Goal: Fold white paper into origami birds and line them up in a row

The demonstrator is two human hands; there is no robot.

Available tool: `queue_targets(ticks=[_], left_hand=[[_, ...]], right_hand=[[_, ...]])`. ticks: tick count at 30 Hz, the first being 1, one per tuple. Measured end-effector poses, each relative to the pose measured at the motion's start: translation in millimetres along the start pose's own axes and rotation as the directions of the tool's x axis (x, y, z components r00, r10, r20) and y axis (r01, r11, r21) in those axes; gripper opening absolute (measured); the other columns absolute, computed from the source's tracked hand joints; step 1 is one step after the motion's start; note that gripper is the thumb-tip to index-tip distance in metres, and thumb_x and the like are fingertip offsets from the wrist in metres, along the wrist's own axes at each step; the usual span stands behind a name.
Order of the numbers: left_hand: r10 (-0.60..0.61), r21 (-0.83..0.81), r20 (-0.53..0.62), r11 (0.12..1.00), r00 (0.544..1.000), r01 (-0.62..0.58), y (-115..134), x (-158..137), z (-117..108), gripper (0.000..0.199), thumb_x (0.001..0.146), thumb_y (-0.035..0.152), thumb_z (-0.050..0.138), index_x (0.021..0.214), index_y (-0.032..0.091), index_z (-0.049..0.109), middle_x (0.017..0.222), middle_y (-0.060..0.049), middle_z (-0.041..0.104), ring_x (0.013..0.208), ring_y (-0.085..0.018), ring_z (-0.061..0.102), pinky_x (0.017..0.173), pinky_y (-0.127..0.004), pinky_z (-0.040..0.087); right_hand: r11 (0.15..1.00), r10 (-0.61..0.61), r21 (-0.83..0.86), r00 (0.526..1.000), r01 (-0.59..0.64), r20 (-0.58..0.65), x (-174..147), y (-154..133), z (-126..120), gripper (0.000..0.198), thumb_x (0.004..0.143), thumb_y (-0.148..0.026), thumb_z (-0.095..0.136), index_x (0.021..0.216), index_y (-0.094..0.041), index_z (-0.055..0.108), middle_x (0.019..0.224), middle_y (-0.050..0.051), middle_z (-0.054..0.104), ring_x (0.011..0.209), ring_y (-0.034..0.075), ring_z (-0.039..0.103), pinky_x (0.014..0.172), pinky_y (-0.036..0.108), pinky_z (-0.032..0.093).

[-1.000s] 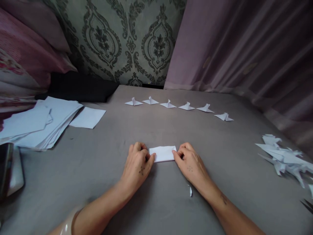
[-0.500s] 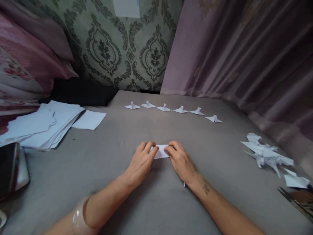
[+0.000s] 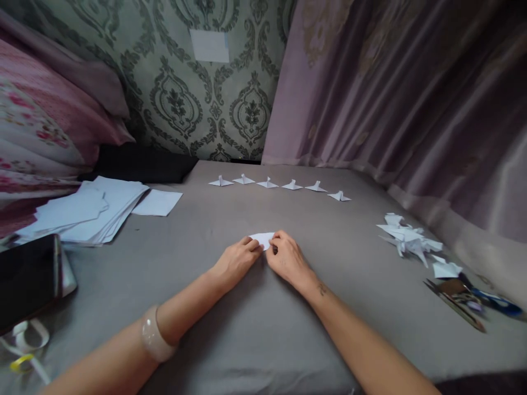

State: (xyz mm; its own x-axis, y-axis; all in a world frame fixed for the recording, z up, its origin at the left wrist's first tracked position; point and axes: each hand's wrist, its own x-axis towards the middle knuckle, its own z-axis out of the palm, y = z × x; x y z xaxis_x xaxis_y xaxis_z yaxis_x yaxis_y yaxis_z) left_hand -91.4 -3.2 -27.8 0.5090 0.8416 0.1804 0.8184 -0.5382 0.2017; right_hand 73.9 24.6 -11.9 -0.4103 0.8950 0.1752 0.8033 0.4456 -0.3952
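Gray cloth [image 3: 255,340] lies before a leafy wall [image 3: 214,109]. From far away, I see the left hand [image 3: 239,259] and right hand [image 3: 287,258] each pinching a small white paper [image 3: 262,239] in the middle, nearer than six folded shapes [image 3: 268,183]. I think uneven pulling could rip it or make a crooked crease.

Matt paper piece [image 3: 262,238], matt cloth cover [image 3: 329,236], glossy bangle [image 3: 153,336], smooth glossy phone [image 3: 28,280].

Held paper [image 3: 262,240] is white, cloth [image 3: 255,329] grey — wallpaper [image 3: 214,88] greenish with dark damask.
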Motion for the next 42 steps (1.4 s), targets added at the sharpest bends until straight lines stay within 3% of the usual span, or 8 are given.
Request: queue_targets(ticks=[4, 7, 15, 20, 28, 37, 42], left_hand=[[0.0, -0.035, -0.025, 0.999, 1.0, 0.0, -3, -16, -4, 0.026, 0.089, 0.012, 0.042, 0.106, 0.019, 0.06, 0.094, -0.006, 0.06, 0.095, -0.018, 0.055, 0.079, -0.026, 0.049], [-0.007, -0.058, -0.036, 0.998, 0.999, 0.005, -5, -25, -7, 0.029, 0.089, 0.012, 0.039, 0.108, 0.019, 0.06, 0.096, -0.006, 0.061, 0.097, -0.018, 0.056, 0.081, -0.027, 0.049], [-0.06, -0.011, 0.066, 0.998, 0.996, 0.061, -1, -32, -17, 0.045, 0.079, -0.001, 0.035, 0.112, 0.016, 0.059, 0.111, -0.008, 0.062, 0.106, -0.019, 0.055, 0.088, -0.03, 0.049], [-0.074, 0.011, 0.1, 0.997, 0.992, 0.074, -1, -32, -20, 0.047, 0.078, -0.001, 0.034, 0.116, 0.015, 0.058, 0.121, -0.009, 0.059, 0.109, -0.021, 0.055, 0.088, -0.031, 0.05], [-0.029, -0.006, -0.005, 1.0, 1.0, 0.029, -9, -36, -8, 0.051, 0.078, -0.002, 0.033, 0.118, 0.016, 0.058, 0.122, -0.008, 0.06, 0.109, -0.02, 0.055, 0.089, -0.031, 0.05], [-0.027, -0.029, -0.02, 0.999, 0.999, 0.026, -11, -37, -11, 0.046, 0.083, 0.002, 0.033, 0.118, 0.016, 0.06, 0.122, -0.009, 0.06, 0.109, -0.021, 0.056, 0.09, -0.032, 0.049], [-0.057, -0.026, 0.042, 0.998, 0.997, 0.058, -6, -32, -21, 0.044, 0.081, 0.002, 0.033, 0.111, 0.014, 0.063, 0.118, -0.009, 0.062, 0.107, -0.023, 0.057, 0.088, -0.033, 0.05]], right_hand=[[0.999, 0.047, -0.022, 0.994, -0.05, -0.096, -11, -9, 8, 0.016, 0.083, -0.022, 0.05, 0.087, -0.015, 0.063, 0.098, 0.011, 0.059, 0.095, 0.021, 0.055, 0.085, 0.031, 0.042], [0.991, 0.107, -0.061, 0.984, -0.117, -0.145, -12, -18, 13, 0.024, 0.081, -0.032, 0.055, 0.094, -0.013, 0.059, 0.099, 0.013, 0.057, 0.096, 0.025, 0.052, 0.084, 0.034, 0.043], [0.969, 0.247, 0.032, 0.96, -0.245, -0.135, -2, -17, 24, 0.039, 0.072, -0.042, 0.064, 0.095, -0.013, 0.055, 0.099, 0.013, 0.055, 0.098, 0.027, 0.051, 0.088, 0.037, 0.04], [0.922, 0.323, 0.23, 0.946, -0.313, -0.007, 5, -1, 20, 0.025, 0.071, -0.03, 0.064, 0.091, -0.016, 0.056, 0.099, 0.009, 0.055, 0.098, 0.023, 0.054, 0.09, 0.034, 0.04], [0.853, 0.344, 0.365, 0.928, -0.373, 0.145, 13, 20, 9, 0.016, 0.07, -0.014, 0.061, 0.086, -0.016, 0.061, 0.096, 0.005, 0.061, 0.083, 0.013, 0.06, 0.076, 0.024, 0.046], [0.823, 0.327, 0.376, 0.897, -0.426, 0.298, 24, 38, -3, 0.024, 0.063, -0.003, 0.055, 0.08, -0.015, 0.066, 0.075, 0.002, 0.065, 0.064, 0.012, 0.058, 0.055, 0.019, 0.042], [0.867, 0.306, 0.313, 0.911, -0.387, 0.277, 16, 50, -19, 0.024, 0.061, -0.002, 0.053, 0.076, -0.016, 0.066, 0.079, 0.004, 0.064, 0.074, 0.015, 0.059, 0.067, 0.024, 0.044]])
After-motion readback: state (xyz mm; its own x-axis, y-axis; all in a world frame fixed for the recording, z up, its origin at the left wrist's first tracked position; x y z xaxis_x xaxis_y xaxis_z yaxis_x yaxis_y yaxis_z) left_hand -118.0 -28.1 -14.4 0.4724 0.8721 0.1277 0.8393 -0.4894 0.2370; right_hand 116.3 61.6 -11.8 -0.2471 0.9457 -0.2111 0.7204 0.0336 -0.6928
